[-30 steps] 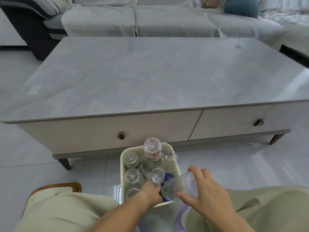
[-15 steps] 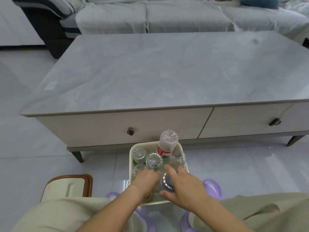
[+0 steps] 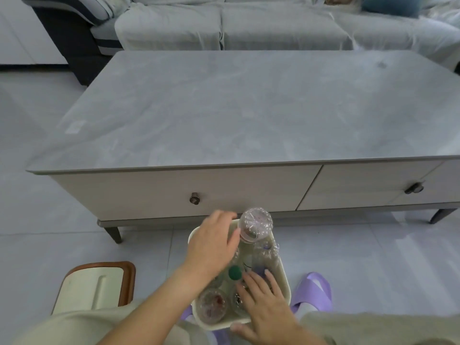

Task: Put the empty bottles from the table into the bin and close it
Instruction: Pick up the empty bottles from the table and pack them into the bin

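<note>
A cream bin [image 3: 284, 282] stands on the floor between my knees, packed with several clear empty bottles. One taller bottle [image 3: 256, 224] sticks up above the bin's far rim, bottom end up. A bottle with a green cap [image 3: 235, 273] shows in the middle. My left hand [image 3: 214, 245] hovers over the bin's far left part, fingers spread, fingertips touching the tall bottle's side. My right hand [image 3: 265, 303] lies flat on the bottles at the near right, fingers apart, thumb over the near rim. The grey table top [image 3: 249, 108] carries no bottles.
The bin's lid [image 3: 93, 287], cream with a brown rim, lies on the floor to the left of the bin. The table's drawer front with a knob [image 3: 195, 198] is just behind the bin. A purple slipper [image 3: 315, 291] is on the right. A sofa stands beyond the table.
The bottle my right hand held went down into the bin. My left hand moved from the near side to the far left beside the tall bottle; my right hand now rests flat on the bottles.
</note>
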`<state>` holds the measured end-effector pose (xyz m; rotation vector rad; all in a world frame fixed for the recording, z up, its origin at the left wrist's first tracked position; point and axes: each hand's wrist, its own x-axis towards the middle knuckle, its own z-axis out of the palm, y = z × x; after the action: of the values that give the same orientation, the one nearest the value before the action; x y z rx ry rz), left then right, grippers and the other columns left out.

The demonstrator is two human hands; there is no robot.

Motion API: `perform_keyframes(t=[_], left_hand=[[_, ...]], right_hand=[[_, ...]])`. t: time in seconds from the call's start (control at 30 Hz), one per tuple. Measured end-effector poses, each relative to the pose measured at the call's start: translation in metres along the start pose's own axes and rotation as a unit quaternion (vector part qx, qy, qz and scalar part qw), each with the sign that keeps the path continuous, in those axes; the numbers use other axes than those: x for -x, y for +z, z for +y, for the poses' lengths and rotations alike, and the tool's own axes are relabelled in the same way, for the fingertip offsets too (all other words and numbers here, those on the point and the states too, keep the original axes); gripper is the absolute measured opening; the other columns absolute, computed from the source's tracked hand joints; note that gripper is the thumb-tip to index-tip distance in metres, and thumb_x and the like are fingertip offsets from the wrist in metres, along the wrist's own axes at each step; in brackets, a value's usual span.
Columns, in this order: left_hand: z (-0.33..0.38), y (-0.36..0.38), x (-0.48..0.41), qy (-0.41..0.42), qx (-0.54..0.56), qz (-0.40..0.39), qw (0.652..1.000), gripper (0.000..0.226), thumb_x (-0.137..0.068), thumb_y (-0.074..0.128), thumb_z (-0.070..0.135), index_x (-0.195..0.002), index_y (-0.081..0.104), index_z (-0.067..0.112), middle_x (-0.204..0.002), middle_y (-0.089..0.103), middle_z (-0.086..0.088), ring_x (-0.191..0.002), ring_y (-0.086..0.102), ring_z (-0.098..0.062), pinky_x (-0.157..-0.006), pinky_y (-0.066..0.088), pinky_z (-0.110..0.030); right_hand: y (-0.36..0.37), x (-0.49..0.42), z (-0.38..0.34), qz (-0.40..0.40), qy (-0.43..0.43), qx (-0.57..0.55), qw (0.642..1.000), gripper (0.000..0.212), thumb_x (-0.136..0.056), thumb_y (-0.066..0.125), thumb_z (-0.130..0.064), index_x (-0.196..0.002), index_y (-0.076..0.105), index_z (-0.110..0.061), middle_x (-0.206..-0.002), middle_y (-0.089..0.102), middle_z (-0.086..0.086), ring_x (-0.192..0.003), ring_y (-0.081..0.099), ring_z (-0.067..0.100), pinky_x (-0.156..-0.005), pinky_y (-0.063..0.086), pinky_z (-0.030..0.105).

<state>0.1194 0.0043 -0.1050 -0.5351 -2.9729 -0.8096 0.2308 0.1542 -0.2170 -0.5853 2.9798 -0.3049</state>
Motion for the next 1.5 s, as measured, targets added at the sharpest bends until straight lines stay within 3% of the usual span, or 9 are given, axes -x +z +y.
perform_keyframes(t=[0.1, 0.23, 0.37, 0.57, 0.8, 0.93, 1.03, 1.17, 1.5], left_hand=[[0.012, -0.001, -0.012, 0.074, 0.029, 0.001, 0.997, 0.058, -0.090, 0.044, 0.048, -0.142, 0.032, 0.026, -0.149, 0.032, 0.002, -0.136, 0.031, -0.017, -0.108, 0.028, -0.027], [0.029, 0.031, -0.037, 0.072, -0.070, -0.147, 0.984, 0.074, -0.086, 0.052, 0.054, -0.147, 0.011, 0.042, -0.161, -0.009, 0.002, -0.148, 0.001, -0.028, -0.116, 0.020, -0.046], [0.029, 0.031, -0.064, 0.039, -0.058, -0.113, 0.991, 0.050, -0.088, 0.056, 0.031, -0.133, 0.037, 0.037, -0.152, 0.024, -0.004, -0.131, 0.037, -0.034, -0.100, 0.045, -0.046], [0.011, 0.001, -0.074, -0.036, -0.003, -0.032, 0.999, 0.053, -0.084, 0.060, 0.043, -0.131, 0.038, 0.035, -0.136, 0.039, -0.008, -0.115, 0.052, -0.030, -0.094, 0.048, -0.042], [0.011, -0.002, -0.077, -0.094, 0.047, -0.012, 0.994, 0.055, -0.083, 0.061, 0.045, -0.133, 0.040, 0.033, -0.136, 0.042, -0.012, -0.117, 0.052, -0.033, -0.093, 0.046, -0.040], [0.014, -0.008, -0.074, -0.077, 0.034, 0.015, 0.996, 0.054, -0.082, 0.062, 0.045, -0.131, 0.042, 0.035, -0.131, 0.043, -0.009, -0.114, 0.052, -0.031, -0.094, 0.045, -0.039], [0.010, -0.018, -0.064, -0.082, 0.031, 0.048, 0.995, 0.055, -0.082, 0.063, 0.046, -0.131, 0.042, 0.037, -0.130, 0.042, -0.005, -0.112, 0.052, -0.029, -0.095, 0.044, -0.037], [0.005, -0.025, -0.054, -0.090, 0.043, 0.065, 0.993, 0.054, -0.082, 0.064, 0.044, -0.131, 0.043, 0.037, -0.128, 0.041, -0.002, -0.112, 0.050, -0.025, -0.093, 0.041, -0.032], [0.000, -0.011, -0.061, -0.090, 0.072, 0.045, 0.992, 0.054, -0.081, 0.065, 0.044, -0.131, 0.044, 0.037, -0.130, 0.041, -0.004, -0.115, 0.050, -0.026, -0.098, 0.040, -0.034]], right_hand=[[-0.028, -0.004, 0.010, 0.213, -0.008, -0.030, 0.976, 0.029, -0.082, 0.057, -0.045, -0.090, 0.063, -0.018, -0.097, 0.062, 0.001, -0.087, 0.059, 0.022, -0.079, 0.039, 0.035], [-0.047, -0.032, 0.041, 0.154, 0.180, -0.041, 0.971, 0.044, -0.068, 0.055, -0.039, -0.103, 0.055, -0.012, -0.117, 0.059, 0.012, -0.100, 0.058, 0.032, -0.076, 0.046, 0.038], [-0.042, -0.062, 0.056, -0.018, 0.211, -0.141, 0.967, 0.080, -0.073, 0.058, -0.047, -0.141, 0.026, -0.020, -0.138, 0.041, 0.004, -0.124, 0.044, 0.028, -0.091, 0.043, 0.039], [-0.047, -0.033, 0.056, 0.097, 0.157, -0.123, 0.975, 0.068, -0.057, 0.058, -0.051, -0.118, 0.055, -0.019, -0.090, 0.056, 0.000, -0.078, 0.058, 0.023, -0.064, 0.047, 0.032], [-0.065, -0.012, 0.057, 0.015, 0.114, -0.092, 0.989, 0.071, -0.072, 0.028, -0.084, -0.096, 0.061, -0.026, -0.092, 0.057, -0.008, -0.086, 0.054, 0.014, -0.077, 0.043, 0.032], [-0.072, -0.079, 0.073, -0.019, 0.175, -0.189, 0.966, 0.044, -0.094, 0.033, -0.045, -0.077, 0.058, -0.013, -0.084, 0.061, 0.005, -0.080, 0.056, 0.024, -0.069, 0.044, 0.036], [-0.052, -0.135, 0.086, -0.159, 0.178, -0.156, 0.959, 0.031, -0.090, 0.041, -0.016, -0.113, 0.061, -0.012, -0.110, 0.065, 0.010, -0.096, 0.060, 0.027, -0.078, 0.048, 0.035], [-0.025, -0.174, 0.081, -0.300, 0.121, -0.067, 0.944, 0.044, -0.089, 0.048, -0.013, -0.133, 0.045, -0.011, -0.128, 0.056, 0.010, -0.111, 0.055, 0.029, -0.091, 0.047, 0.037], [-0.018, -0.168, 0.088, -0.279, 0.106, 0.012, 0.954, 0.065, -0.086, 0.054, -0.010, -0.145, 0.026, -0.011, -0.148, 0.030, 0.007, -0.131, 0.034, 0.029, -0.102, 0.040, 0.041]])
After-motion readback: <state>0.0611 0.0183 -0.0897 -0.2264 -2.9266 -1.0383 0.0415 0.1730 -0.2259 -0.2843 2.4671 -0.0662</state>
